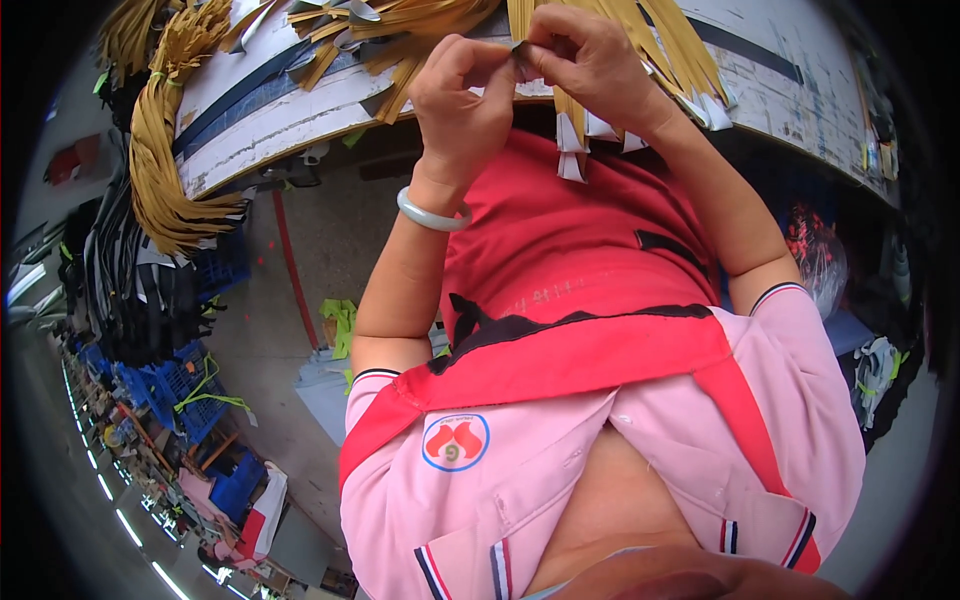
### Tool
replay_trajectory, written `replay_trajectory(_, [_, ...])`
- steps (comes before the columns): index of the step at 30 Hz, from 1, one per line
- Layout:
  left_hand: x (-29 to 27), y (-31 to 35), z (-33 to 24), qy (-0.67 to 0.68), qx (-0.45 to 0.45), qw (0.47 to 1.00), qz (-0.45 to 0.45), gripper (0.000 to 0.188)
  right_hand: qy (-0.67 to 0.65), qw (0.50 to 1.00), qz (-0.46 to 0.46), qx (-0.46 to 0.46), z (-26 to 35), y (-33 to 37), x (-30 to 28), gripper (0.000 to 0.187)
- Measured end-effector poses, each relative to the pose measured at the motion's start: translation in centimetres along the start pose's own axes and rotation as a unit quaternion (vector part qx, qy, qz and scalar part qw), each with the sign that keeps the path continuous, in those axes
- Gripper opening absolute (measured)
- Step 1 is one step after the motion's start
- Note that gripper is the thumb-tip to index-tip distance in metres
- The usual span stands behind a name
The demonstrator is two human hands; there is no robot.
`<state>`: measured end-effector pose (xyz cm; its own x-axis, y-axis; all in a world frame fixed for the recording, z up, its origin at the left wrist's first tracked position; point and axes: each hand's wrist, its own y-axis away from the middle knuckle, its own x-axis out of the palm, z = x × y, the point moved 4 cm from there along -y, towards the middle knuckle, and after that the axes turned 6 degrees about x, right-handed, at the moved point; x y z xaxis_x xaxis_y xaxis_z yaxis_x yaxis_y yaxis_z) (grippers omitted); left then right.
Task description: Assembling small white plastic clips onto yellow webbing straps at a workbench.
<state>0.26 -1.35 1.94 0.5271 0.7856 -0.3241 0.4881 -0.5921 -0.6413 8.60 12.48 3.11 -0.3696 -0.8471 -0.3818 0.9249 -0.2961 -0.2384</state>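
Note:
My left hand (462, 105) and my right hand (592, 68) meet over the near edge of the table, both closed in a pinch. Between their fingertips is a small dark strip end (519, 62); most of it is hidden by the fingers. Tan strips (425, 22) lie fanned out beyond my left hand. More tan strips (690, 55) lie beside my right hand, some with pale grey folded ends (708, 112) hanging at the table edge. A pale bangle circles my left wrist.
The worn white table (790, 100) curves across the top, with dark bands on it. A bundle of tan strips (160, 150) hangs off its left end, above black strips (150, 290). Blue crates (190, 395) stand on the left. A clear plastic bag (818, 255) sits under the table at right.

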Motion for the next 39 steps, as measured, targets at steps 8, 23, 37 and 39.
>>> replay_trajectory(8, [0.4,-0.1,0.9,0.368,-0.241,0.898,0.007,0.006,-0.128,0.991,-0.035,0.016,-2.9,1.7,0.2,0.013])
replay_trajectory(23, [-1.4,-0.4,0.0,0.045,0.013,0.995,0.09,0.013,-0.15,0.98,0.038,0.122,-3.9,1.9,-0.7,0.022])
replay_trajectory(37, [4.7,5.7,-0.5,-0.105,0.123,0.957,0.24,0.015,-0.027,0.982,0.057,0.177,-4.3,3.9,-1.5,0.025])
replay_trajectory(39, [5.7,5.7,0.1,-0.112,0.134,0.943,0.283,0.016,-0.019,0.983,0.055,0.174,-3.5,4.0,-1.6,0.025])
